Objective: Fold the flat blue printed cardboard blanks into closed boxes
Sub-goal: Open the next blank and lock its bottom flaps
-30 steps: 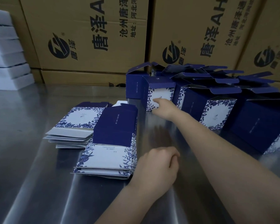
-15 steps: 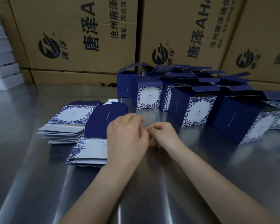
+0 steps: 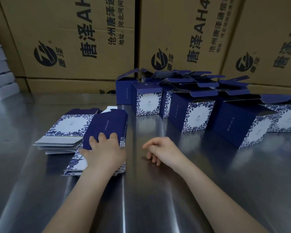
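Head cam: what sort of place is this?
Probably a packing or warehouse workstation: a steel worktable, a wall of brown shipping cartons behind it, stacks of flat blanks and a row of folded blue boxes.

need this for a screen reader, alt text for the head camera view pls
A person's left hand grips the top blank of a stack of flat blue printed blanks on a steel table; the right hand hovers empty. Folded boxes stand behind, lids open.
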`<action>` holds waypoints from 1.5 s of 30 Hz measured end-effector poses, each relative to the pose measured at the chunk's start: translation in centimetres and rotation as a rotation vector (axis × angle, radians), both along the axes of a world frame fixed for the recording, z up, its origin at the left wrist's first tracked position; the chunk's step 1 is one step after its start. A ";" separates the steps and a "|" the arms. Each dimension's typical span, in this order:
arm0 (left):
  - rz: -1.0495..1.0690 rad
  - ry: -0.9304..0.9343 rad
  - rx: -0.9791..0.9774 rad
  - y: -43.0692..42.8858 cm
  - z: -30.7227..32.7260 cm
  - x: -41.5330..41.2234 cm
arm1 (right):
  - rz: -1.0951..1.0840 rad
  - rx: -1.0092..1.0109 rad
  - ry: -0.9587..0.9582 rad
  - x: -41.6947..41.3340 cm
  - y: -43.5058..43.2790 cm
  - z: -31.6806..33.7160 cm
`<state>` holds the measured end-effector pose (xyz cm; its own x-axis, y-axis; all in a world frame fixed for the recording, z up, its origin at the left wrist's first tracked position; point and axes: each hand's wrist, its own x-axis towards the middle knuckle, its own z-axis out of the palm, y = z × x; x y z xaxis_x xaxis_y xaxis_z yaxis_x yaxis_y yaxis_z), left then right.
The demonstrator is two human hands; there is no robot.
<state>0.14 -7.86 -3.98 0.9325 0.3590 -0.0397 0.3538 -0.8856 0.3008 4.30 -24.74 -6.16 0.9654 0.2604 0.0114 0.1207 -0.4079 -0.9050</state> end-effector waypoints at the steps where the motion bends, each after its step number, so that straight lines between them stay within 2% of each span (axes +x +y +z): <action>1: 0.004 0.000 -0.003 0.0 0.0 0.0 | 0.006 -0.024 -0.012 0.0 0.0 -0.1; 6: 0.000 0.002 -0.006 -0.2 0.2 -0.2 | 0.012 -0.079 -0.051 -0.1 0.2 -0.4; 19: -0.034 -0.030 -0.150 -1.8 1.6 -0.8 | 0.026 -0.067 -0.063 -0.1 0.5 -0.4; 23: -0.068 -0.057 -0.162 -2.5 1.9 -1.4 | 0.015 0.122 -0.010 -0.2 0.9 0.0; 28: -0.107 -0.103 -0.147 -3.6 2.2 -2.3 | 0.047 0.443 0.183 -0.5 1.3 0.6; 32: -0.168 -0.099 -0.101 -4.7 2.3 -3.0 | 0.164 0.544 0.259 -0.8 1.5 0.6; 37: -0.220 -0.096 -0.067 -5.8 2.0 -3.5 | 0.121 0.707 0.306 -0.7 1.4 0.3; 41: -0.220 -0.289 -0.127 -5.5 2.0 -3.7 | 0.054 0.782 0.351 -0.4 1.0 0.3; 45: -0.126 -0.510 -0.244 -4.3 2.5 -3.1 | -0.048 0.836 0.372 0.3 0.3 0.4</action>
<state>-2.96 -12.12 -1.45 0.8903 0.2805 0.3587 0.0062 -0.7950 0.6066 4.60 -24.41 -5.76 0.9542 0.2665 -0.1362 -0.2382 0.4008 -0.8847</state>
